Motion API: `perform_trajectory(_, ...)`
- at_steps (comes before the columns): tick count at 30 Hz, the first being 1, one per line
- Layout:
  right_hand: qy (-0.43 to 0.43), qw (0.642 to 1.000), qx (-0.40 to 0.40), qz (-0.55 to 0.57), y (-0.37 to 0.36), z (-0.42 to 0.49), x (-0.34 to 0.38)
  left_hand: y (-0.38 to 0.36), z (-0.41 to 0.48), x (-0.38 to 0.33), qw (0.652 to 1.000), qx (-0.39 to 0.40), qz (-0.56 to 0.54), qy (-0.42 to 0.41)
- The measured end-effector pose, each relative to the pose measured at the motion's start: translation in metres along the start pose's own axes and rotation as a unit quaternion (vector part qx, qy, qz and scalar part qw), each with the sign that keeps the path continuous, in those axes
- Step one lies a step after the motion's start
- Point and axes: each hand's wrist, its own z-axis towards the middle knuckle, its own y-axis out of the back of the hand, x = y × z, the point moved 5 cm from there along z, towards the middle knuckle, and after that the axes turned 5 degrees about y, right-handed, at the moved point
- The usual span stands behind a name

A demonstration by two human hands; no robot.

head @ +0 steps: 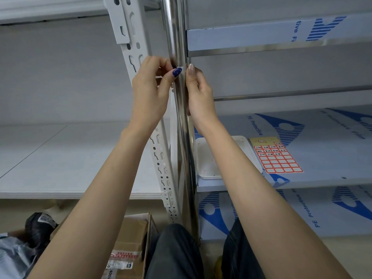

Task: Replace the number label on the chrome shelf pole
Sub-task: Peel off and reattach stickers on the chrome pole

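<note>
Blue print on the film-covered shelf [314,129] reads "PE Protective Film", the lower panel [302,214] repeats "PE Protective", the top shelf edge [261,35] shows "tive Fi", and the label sheet's [275,157] handwritten numbers are too small to read.

Right of the pole [174,37], the film-covered shelf [326,150] carries a white tray [205,158] just beside the pole and a label sheet [275,156] beyond it, while the white shelf [60,158] lies left of the pole.
</note>
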Motion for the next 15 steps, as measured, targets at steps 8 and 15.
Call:
perform_trajectory(8,0.003,1.0,-0.001,-0.007,-0.001,-0.001,0.002,-0.002,-0.001,0.009,0.99,0.024,-0.111,0.089)
perform_trajectory(15,-0.006,1.0,-0.005,-0.005,0.001,-0.001,0.003,-0.007,-0.011,0.023,0.943,0.042,-0.274,0.182)
